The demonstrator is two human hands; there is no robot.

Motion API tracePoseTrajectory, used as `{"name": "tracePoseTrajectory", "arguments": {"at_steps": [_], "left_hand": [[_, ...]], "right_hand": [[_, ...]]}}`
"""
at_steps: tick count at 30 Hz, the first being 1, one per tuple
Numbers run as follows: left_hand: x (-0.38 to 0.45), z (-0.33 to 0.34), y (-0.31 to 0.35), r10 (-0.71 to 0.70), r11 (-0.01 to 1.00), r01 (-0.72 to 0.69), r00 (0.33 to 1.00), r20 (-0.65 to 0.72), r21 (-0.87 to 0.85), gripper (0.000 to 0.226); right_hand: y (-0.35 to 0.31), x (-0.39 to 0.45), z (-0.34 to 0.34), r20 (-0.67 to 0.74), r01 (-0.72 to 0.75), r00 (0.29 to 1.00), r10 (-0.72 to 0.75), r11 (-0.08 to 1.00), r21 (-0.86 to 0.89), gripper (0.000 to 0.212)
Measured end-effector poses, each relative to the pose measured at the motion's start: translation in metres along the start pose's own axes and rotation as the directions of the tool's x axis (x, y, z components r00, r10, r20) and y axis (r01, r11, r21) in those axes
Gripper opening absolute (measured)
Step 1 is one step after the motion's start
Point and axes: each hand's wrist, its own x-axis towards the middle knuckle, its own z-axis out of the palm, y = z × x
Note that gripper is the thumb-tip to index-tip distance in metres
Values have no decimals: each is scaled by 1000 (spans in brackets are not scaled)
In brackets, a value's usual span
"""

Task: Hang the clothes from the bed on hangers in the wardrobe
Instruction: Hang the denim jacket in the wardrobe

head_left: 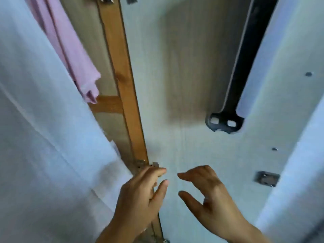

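While the view is blurred and tilted, the inside of a wardrobe (184,85) is seen, its pale panel filling the middle of the picture. Within it, at about ten o'clock, a pink garment (70,50) is hung, its lower hem reaching down beside a wooden frame strip (126,85) that runs from twelve o'clock toward six. In front of the pink garment, filling the side from nine to seven o'clock, a white garment (43,128) is hung; what either is suspended from cannot be seen. At two o'clock a black rail (245,58) is fixed, ending in a black bracket (225,122) near three o'clock. A metal hinge plate (267,178) is mounted at four o'clock, and another small hinge (148,164) sits on the wooden strip just above the left fingers.

At six o'clock both hands are raised before the panel. The left hand (140,195) is held with fingers extended and relaxed, grasping nothing, its fingertips close to the small hinge. The right hand (210,193) is held loose, fingers gently bent and thumb spread, with nothing in it. The two hands are near each other but apart.
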Motion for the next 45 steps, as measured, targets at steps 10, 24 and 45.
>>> {"name": "tracePoseTrajectory", "arguments": {"at_steps": [10, 24, 45], "left_hand": [[-40, 167, 148, 282, 945, -168, 853, 439, -281, 21], [-107, 347, 447, 481, 874, -187, 450, 752, -448, 51], [-223, 474, 733, 818, 285, -314, -413, 401, -906, 14]], "right_hand": [[65, -214, -144, -147, -561, 828, 542, 804, -197, 35], [44, -523, -351, -570, -957, 285, 771, 261, -125, 31], [-69, -677, -391, -836, -867, -460, 299, -353, 351, 32]]}}
